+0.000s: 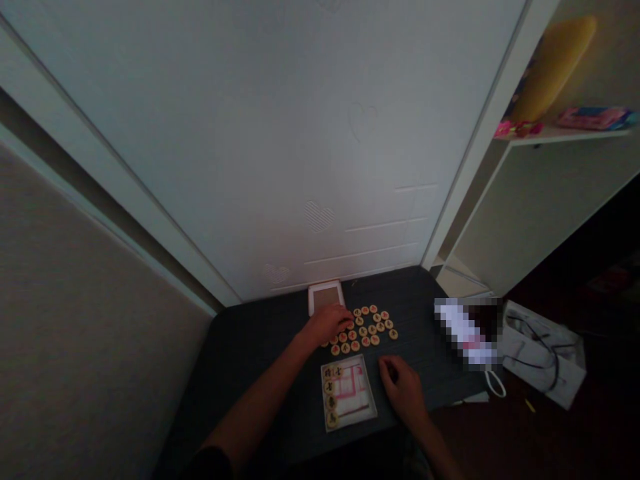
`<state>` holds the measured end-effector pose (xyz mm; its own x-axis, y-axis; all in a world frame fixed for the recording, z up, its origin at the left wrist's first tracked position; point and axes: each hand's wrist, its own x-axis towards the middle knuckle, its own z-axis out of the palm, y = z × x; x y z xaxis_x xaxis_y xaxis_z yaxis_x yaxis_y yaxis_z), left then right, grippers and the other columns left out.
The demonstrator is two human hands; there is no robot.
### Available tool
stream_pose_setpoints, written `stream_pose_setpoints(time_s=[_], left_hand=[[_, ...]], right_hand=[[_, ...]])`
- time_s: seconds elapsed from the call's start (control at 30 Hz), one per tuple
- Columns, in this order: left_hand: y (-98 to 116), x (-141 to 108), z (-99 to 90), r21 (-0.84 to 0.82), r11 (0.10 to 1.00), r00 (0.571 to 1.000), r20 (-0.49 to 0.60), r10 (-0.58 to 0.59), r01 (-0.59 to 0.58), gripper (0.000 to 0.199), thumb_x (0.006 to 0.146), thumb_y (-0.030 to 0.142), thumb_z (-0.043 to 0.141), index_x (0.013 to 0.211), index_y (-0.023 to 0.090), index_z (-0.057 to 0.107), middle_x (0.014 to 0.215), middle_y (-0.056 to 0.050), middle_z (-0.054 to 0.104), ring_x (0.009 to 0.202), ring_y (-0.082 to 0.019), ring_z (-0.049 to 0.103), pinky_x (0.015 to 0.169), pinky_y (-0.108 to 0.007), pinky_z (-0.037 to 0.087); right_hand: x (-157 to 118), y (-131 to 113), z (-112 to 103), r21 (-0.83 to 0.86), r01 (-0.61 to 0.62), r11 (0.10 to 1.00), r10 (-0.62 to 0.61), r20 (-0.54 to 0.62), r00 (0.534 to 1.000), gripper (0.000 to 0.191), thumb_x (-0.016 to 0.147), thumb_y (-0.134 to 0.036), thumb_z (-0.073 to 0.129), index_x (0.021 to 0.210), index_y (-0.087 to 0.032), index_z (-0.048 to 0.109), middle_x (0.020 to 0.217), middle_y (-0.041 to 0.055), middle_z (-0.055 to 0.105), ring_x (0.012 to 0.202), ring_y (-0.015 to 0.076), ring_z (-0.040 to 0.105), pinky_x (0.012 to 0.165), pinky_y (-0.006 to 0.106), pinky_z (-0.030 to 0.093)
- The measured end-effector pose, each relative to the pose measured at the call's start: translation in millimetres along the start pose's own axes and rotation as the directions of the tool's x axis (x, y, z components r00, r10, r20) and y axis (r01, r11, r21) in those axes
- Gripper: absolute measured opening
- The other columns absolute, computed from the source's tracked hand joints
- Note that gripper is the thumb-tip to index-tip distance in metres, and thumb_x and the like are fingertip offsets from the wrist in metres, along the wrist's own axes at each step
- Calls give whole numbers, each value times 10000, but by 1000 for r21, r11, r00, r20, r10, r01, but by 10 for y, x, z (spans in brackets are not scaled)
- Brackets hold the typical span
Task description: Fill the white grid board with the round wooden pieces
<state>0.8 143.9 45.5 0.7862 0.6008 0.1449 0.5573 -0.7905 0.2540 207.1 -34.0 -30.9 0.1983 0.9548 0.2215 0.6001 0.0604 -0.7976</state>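
On the dark table, round wooden Chinese chess pieces (373, 329) with red or black characters lie in loose rows. My left hand (326, 325) reaches over the left side of them, its fingertips pinched at one piece and partly covering it. Nearer to me stands a shallow white square box (371, 389). Several black-marked pieces (331, 403) lie inside, in a column along its left wall and a short row at the top, over pink lines on its floor. To the right of the box, my right hand (401, 387) rests on the table, fingers curled with nothing visible in them.
A white-rimmed box or lid (325, 295) sits at the table's back against the white panel (320, 153). A pixelated object (467, 333) is at the right edge. Beyond it are a pale bag (543, 353) with dark handles and a shelf (565, 135) holding items.
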Motion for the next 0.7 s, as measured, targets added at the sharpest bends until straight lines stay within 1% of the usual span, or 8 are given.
stream_pose_setpoints(time_s=[0.13,0.27,0.37,0.5,0.7], left_hand=[[-57,-94,-32,22,999,999,15,-37,37,212,968,386,567,963,285,753,925,-24,750,898,-209,665,794,-292,491],[-164,-206,-87,73,991,994,1,-112,112,215,973,356,553,1012,295,755,956,-33,761,917,-222,669,803,-308,493],[-192,-234,-108,112,981,987,-10,-160,160,214,970,344,556,1021,280,754,965,-49,759,908,-227,673,810,-318,494],[-133,-200,-84,158,969,981,3,-192,190,200,960,330,574,968,255,760,941,-60,753,912,-230,675,821,-317,496],[-18,-104,-37,211,951,971,28,-238,227,197,962,297,574,980,240,761,978,-72,756,962,-227,677,871,-311,485]], right_hand=[[-8,20,16,-9,5,1000,-5,3,1000,321,975,-410,476,943,-210,725,857,65,746,759,209,700,728,293,536],[-12,32,17,-24,17,1000,-17,19,1000,323,976,-407,472,933,-208,722,854,69,743,755,212,696,733,303,535],[-14,38,15,-24,29,999,-29,25,999,317,978,-402,473,935,-207,719,861,69,742,763,211,694,737,304,534],[-19,50,29,-34,42,999,-41,19,999,312,988,-387,463,940,-205,713,867,67,737,775,208,690,738,304,528],[-19,93,63,-42,79,996,-80,-32,996,285,982,-379,495,922,-207,714,828,55,736,732,200,690,705,293,530]])
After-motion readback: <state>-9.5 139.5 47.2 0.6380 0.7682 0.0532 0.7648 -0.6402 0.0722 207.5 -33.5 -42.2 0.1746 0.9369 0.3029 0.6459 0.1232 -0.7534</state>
